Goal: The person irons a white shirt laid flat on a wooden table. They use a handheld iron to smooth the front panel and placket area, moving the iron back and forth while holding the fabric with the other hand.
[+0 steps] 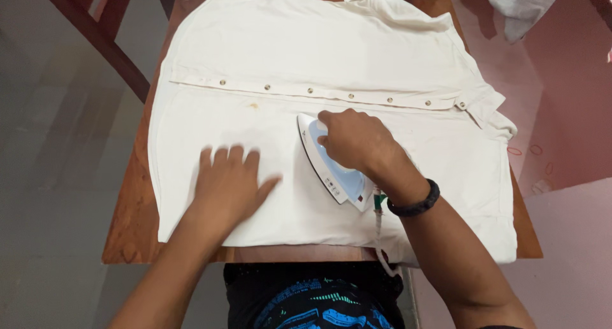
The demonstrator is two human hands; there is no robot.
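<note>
Your right hand (pixel 354 141) is closed round the iron (pixel 331 169) mid-shirt (pixel 319 55) on the wooden table (pixel 131 220), left hand (pixel 226 185) flat & open pressing fabric w/ nothing gripped; lower panel looks smooth, upper half prob. not yet done.

You are working in soft, even light that seems to come from above and a little ahead of your fingers; nothing is dim. The cream shirt (pixel 331 61) reads bright but keeps its folds and seams, so no glare burns out beyond your fingers. Your left hand (pixel 228 185) is smeared with motion blur (its fingertips look doubled), while your right hand (pixel 354 141) on the iron (pixel 328 166) stays sharp. A faint shadow sits just under the left palm. The surface (pixel 131 220) edges bow slightly toward the corners, a mild wide-angle stretch.
</note>
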